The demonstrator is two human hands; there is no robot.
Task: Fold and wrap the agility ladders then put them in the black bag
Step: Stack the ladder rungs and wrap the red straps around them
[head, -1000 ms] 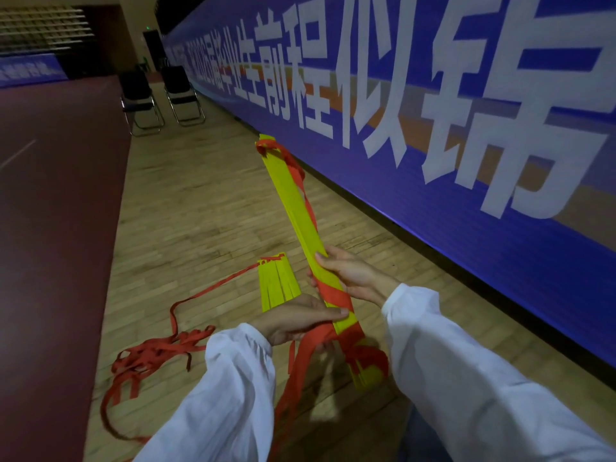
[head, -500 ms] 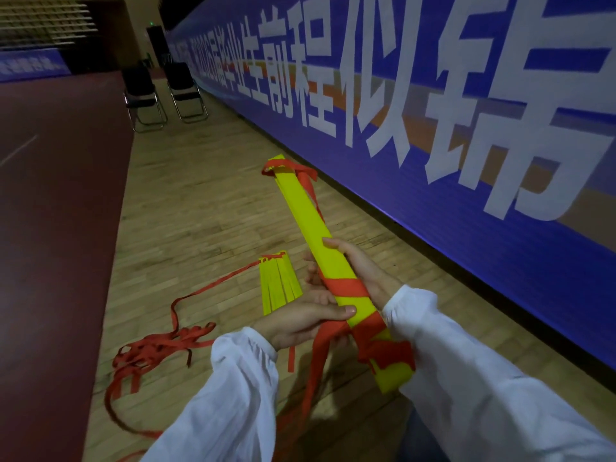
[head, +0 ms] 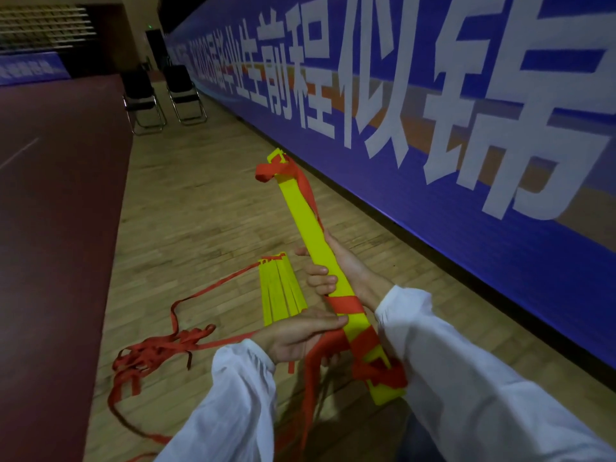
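A bundle of flat yellow plastic ladder rungs (head: 308, 228) is held above a wooden plank floor (head: 200, 211). It is tilted so that its far end points up and away and its near end dips toward the person's body. A red-orange webbing strap (head: 345, 303) crosses the bundle's lower part in two visible bands, with more of it bunched at each end.

The right hand (head: 346, 271) grasps the bundle near its middle from behind, fingers (head: 321, 278) curled round to the front edge just above the upper band. The left hand (head: 300, 335) sits just below. Its forefinger lies against the bundle's side under that band, and it holds the strap where it leaves the bundle and hangs down past the palm. Both arms are in white sleeves (head: 240, 405).

On the floor just beyond the left hand lies a second stack of yellow rungs (head: 281, 288), slightly fanned, its near end hidden by that hand. From its far end a thin line of strap runs left to a tangle of loose red-orange strap (head: 150, 355) heaped on the planks.

A dark red court surface (head: 50, 228) borders the wood on the left. A long blue banner (head: 466, 255) with large white Chinese characters runs along the right. Two black folding chairs (head: 143, 101) stand side by side at the far end, close to the banner.
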